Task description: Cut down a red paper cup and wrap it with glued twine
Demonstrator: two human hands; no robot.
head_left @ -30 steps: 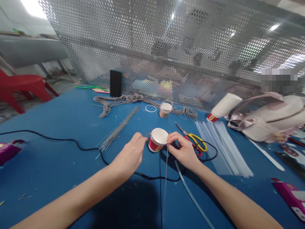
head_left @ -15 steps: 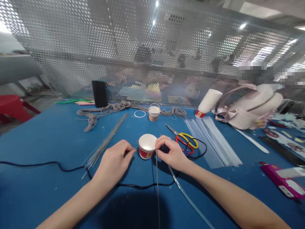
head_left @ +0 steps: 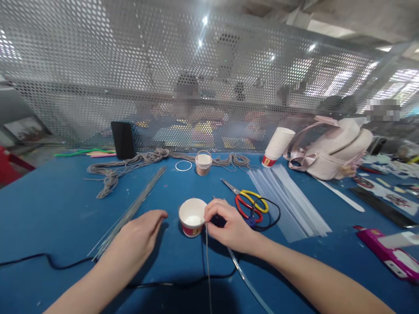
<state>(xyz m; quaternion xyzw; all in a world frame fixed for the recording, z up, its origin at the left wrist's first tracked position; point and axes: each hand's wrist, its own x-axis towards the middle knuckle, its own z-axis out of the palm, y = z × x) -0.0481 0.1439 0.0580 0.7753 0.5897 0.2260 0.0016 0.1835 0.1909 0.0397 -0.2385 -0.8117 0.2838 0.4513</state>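
Note:
A small paper cup [head_left: 192,216], white inside with a red band, stands upright on the blue table [head_left: 59,205]. My right hand [head_left: 229,226] touches the cup's right rim and pinches a thin grey cord [head_left: 207,261] that runs down toward me. My left hand [head_left: 137,233] rests flat on the table a little left of the cup, fingers loosely apart, holding nothing. A bundle of thin metal wires [head_left: 131,211] lies just beyond my left hand.
Scissors [head_left: 248,201] with yellow and red handles lie right of the cup, beside clear plastic strips [head_left: 288,200]. A black cable [head_left: 65,264] crosses the near table. At the back are grey cord bundles [head_left: 131,163], a small cup [head_left: 203,163], a phone [head_left: 122,139], stacked cups [head_left: 278,146], a bag [head_left: 330,146].
The view has tilted up and right. My left hand has drawn away from the cup and opened flat on the table. My right hand stays at the cup's rim with the cord.

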